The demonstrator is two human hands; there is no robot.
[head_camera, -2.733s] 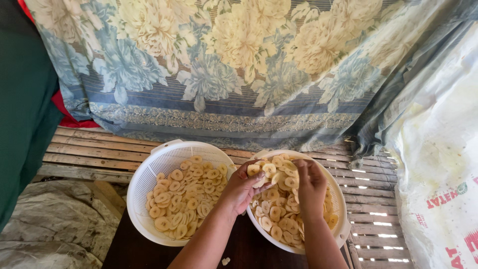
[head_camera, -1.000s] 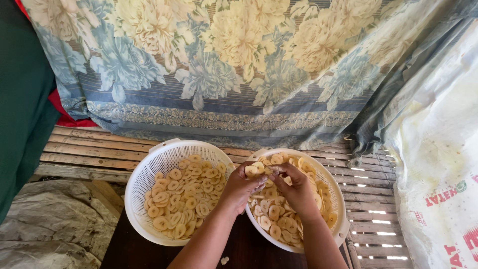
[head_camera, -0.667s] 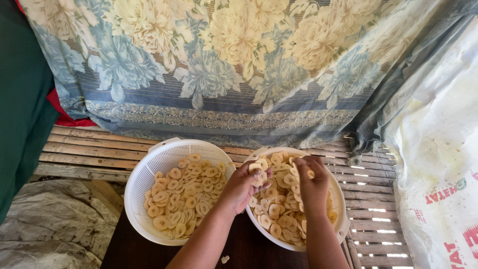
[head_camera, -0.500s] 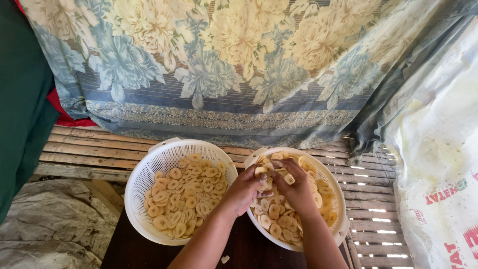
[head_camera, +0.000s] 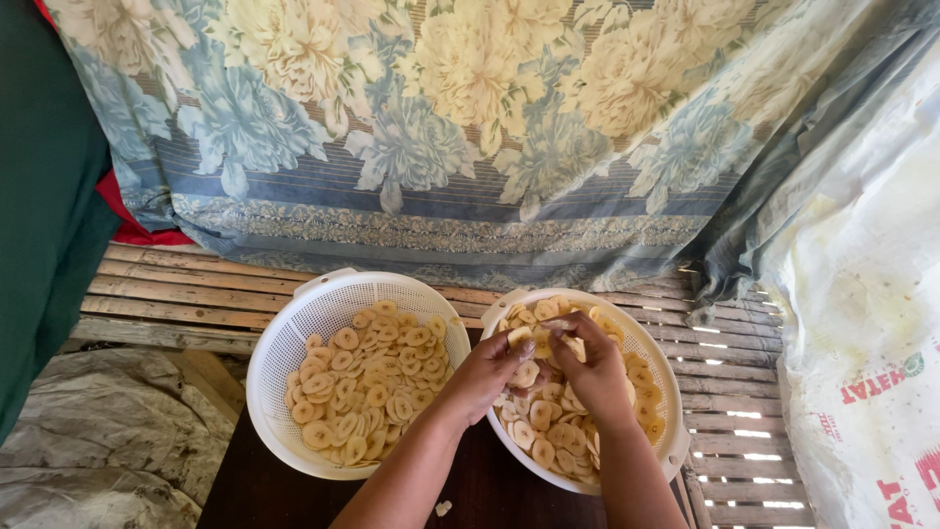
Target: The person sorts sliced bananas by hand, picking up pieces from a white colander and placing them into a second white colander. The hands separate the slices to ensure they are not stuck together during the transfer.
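Both hands meet over the right white plastic colander (head_camera: 658,364): left hand (head_camera: 490,372) and right hand (head_camera: 595,370) pinch pale yellow banana slices (head_camera: 537,343). The left white colander (head_camera: 294,338) beside them holds many separated slices; plenty remain beneath the hands.

A flowered blue and cream cloth (head_camera: 441,127) hangs behind a slatted wooden bench (head_camera: 176,294), with a dark green cloth (head_camera: 39,196) at the left, crumpled grey sheeting (head_camera: 98,441) below it and a white sack (head_camera: 871,323) at the right.
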